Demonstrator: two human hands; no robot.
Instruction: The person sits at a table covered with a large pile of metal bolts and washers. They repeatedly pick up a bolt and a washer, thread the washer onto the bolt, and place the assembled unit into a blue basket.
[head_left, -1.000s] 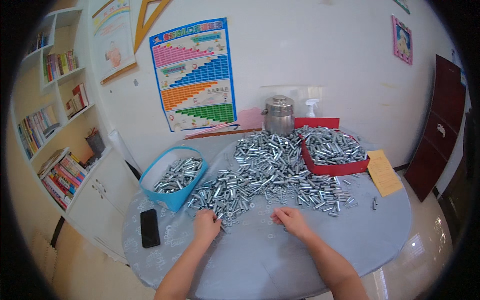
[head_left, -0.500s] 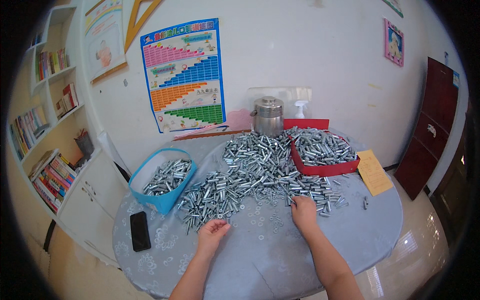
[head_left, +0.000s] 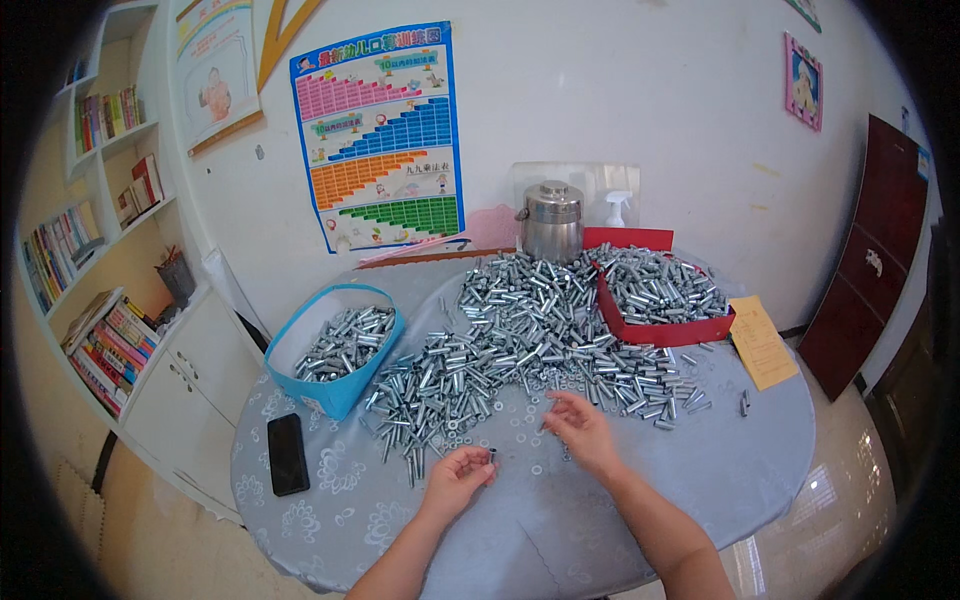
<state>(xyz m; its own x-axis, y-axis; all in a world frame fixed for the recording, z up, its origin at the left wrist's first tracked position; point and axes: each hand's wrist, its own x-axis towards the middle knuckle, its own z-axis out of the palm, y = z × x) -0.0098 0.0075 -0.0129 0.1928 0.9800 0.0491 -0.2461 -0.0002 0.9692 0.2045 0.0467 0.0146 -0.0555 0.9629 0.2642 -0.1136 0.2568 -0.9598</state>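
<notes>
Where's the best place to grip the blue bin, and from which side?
Probably take the blue bin by its left rim, from above, pinching the wall. That rim stands above the metal pieces inside, and a strip of bare inner wall shows there. The loose pile crowds its right side, so that approach looks poorer.

White wall (head_left: 700,110) with blue-bordered chart (head_left: 380,140) and pink-framed picture (head_left: 803,84); white bookcase (head_left: 125,258) at far left; tall dark red panel (head_left: 876,215) at right; glossy pale floor (head_left: 835,450) bearing bright reflections (head_left: 818,490).
</notes>
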